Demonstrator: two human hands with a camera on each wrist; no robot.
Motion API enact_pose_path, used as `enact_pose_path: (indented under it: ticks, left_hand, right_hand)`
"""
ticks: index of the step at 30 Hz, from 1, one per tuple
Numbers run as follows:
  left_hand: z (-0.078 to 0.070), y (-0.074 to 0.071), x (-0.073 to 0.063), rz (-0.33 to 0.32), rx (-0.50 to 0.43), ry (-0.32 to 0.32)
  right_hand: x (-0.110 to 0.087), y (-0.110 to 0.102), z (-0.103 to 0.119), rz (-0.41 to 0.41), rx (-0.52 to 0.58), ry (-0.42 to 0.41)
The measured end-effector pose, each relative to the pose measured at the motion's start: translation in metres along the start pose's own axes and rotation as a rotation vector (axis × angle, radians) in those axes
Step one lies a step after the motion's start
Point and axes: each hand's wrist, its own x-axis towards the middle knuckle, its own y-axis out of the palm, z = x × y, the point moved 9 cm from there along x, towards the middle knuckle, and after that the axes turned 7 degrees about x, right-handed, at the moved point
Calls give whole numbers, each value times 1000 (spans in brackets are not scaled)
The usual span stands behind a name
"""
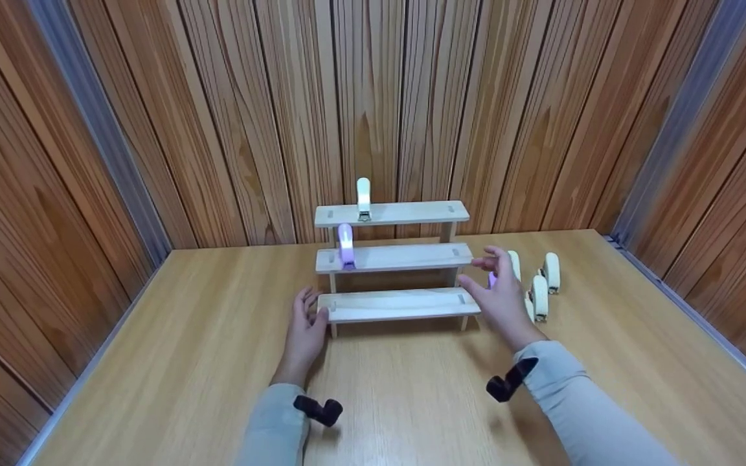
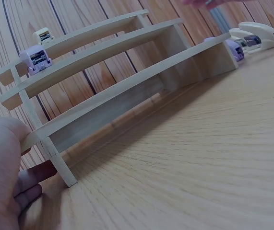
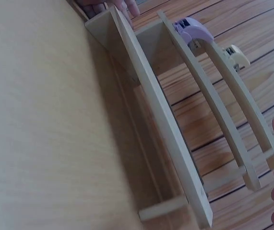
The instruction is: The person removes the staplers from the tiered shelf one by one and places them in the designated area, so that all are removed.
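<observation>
A pale wooden three-tier shelf stand (image 1: 405, 305) stands on the table. My left hand (image 1: 305, 333) grips the left end of its lowest tier, the thumb at the front and the fingers (image 2: 33, 176) around the leg. Beside the stand's right end is my right hand (image 1: 499, 301), thumb and fingers spread, holding nothing; whether a fingertip touches the wood I cannot tell. Upright near the left of the middle tier is a small purple stapler (image 1: 346, 246). A cream stapler (image 1: 364, 197) stands on the top tier, left of centre.
On the table right of the stand are several more staplers, among them a cream one (image 1: 540, 296), another cream one farther back (image 1: 552, 272) and a purple one (image 2: 235, 49), partly hidden by my right hand in the head view. Wood-plank walls (image 1: 399, 97) enclose the table (image 1: 217, 362).
</observation>
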Motion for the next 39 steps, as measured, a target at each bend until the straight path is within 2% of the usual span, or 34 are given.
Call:
enact_pose_path:
  ticks: [4,11,19,27,39]
  left_hand:
    - [-1,1,1,-5,5,12]
    - [-11,3,0,-14,1,112]
    - [-8,-3,1,-21,-6,73]
    - [-1,0,0,1,-4,20]
    - [-1,-1,1,-15,-15,19]
  right_hand:
    - [6,17,8,14,17,-15]
    - [12,48,17,68,56,-32]
    - [24,89,28,112,18,-39]
    - [27,121,27,160,6,32]
    - [34,158,37,222,-63,80]
